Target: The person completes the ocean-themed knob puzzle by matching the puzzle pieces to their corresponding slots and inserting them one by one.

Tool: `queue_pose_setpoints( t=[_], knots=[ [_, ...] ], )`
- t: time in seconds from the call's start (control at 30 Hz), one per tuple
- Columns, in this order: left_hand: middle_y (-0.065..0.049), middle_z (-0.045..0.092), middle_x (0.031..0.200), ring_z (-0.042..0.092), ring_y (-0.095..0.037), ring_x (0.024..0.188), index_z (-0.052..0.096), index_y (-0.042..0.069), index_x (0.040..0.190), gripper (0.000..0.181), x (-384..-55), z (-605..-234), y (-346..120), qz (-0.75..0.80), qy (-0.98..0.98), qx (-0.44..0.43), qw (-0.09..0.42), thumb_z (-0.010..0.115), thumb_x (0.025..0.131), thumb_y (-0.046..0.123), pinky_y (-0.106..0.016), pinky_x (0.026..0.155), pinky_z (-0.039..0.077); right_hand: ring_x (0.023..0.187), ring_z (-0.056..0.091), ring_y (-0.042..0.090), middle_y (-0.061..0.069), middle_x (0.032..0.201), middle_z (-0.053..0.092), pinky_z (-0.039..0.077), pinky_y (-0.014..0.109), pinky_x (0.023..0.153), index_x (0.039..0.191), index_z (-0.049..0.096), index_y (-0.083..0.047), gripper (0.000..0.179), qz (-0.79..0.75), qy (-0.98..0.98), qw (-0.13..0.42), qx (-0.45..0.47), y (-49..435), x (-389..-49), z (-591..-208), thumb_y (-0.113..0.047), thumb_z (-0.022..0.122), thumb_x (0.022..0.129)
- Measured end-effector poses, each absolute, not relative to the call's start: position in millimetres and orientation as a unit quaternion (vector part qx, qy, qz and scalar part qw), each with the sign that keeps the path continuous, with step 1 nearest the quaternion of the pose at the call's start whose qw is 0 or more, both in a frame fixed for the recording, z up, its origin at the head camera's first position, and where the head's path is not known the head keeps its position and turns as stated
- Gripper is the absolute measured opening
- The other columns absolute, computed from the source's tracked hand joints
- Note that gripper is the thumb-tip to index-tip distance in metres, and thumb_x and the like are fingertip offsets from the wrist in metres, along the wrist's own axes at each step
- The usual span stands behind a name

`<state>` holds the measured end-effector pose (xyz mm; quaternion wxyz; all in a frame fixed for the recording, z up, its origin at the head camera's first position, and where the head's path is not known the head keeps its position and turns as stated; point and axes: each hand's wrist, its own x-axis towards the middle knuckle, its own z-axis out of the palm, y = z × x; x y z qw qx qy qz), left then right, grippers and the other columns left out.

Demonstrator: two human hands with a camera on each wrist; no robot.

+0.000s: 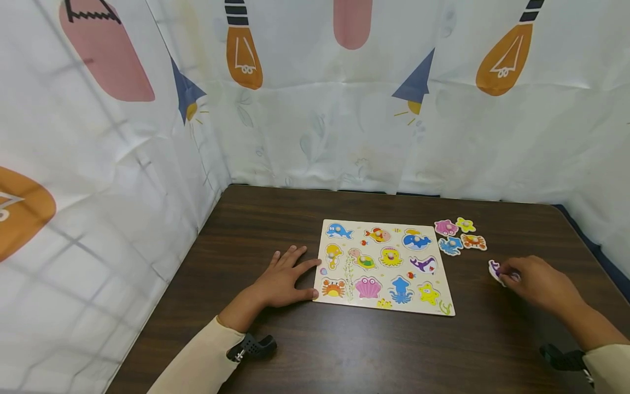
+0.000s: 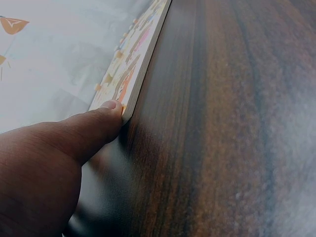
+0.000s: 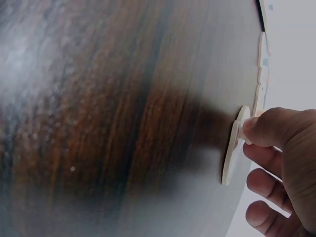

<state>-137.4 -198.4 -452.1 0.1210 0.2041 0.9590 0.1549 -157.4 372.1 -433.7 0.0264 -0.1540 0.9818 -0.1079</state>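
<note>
A flat wooden puzzle board [image 1: 344,306] with sea-animal pictures lies on the table, and small knobs stand up from some of them. My left hand [image 1: 280,280] rests beside its left edge, fingers spread; the thumb [image 2: 101,123] touches the near left corner. To the right of the board, my right hand [image 1: 543,284] pinches a purple-and-white puzzle piece [image 1: 494,269] by its knob between thumb and forefinger. In the right wrist view the puzzle piece [image 3: 229,160] stands tilted, at or just above the tabletop; contact cannot be told. The other right fingers are loosely bent.
Off the board's far right corner lie loose puzzle pieces: a pink one [image 1: 445,227], a yellow star [image 1: 465,224], a blue one [image 1: 450,246] and an orange crab [image 1: 474,242]. A printed white curtain [image 1: 315,137] hangs behind and left of the dark wooden table [image 1: 374,350].
</note>
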Motion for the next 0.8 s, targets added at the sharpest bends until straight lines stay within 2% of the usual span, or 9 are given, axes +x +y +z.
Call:
queue_pose_setpoints(
  t=[0.33, 0.8],
  knots=[
    [-0.01, 0.02, 0.168, 0.01, -0.035, 0.156, 0.043, 0.034, 0.156, 0.077, -137.4, -452.9, -197.6, 0.16, 0.959, 0.206, 0.114, 0.064, 0.091, 0.067, -0.061, 0.121, 0.005, 0.084, 0.058, 0.027, 0.006, 0.09, 0.068, 0.049, 0.043, 0.063, 0.095, 0.077, -0.008, 0.01, -0.092, 0.982, -0.005, -0.167, 357.0, -157.3, -429.8, -0.012, 0.08, 0.086],
    [-0.008, 0.019, 0.169, 0.007, -0.033, 0.156, 0.041, 0.035, 0.157, 0.077, -137.2, -450.5, -195.8, 0.151, 0.96, 0.201, 0.119, 0.063, 0.091, 0.068, -0.059, 0.122, 0.003, 0.093, 0.058, 0.031, 0.012, 0.1, 0.067, 0.055, 0.048, 0.067, 0.099, 0.078, -0.009, 0.014, -0.118, 0.977, 0.001, -0.18, 324.3, -157.9, -421.4, -0.011, 0.081, 0.085]
  ],
)
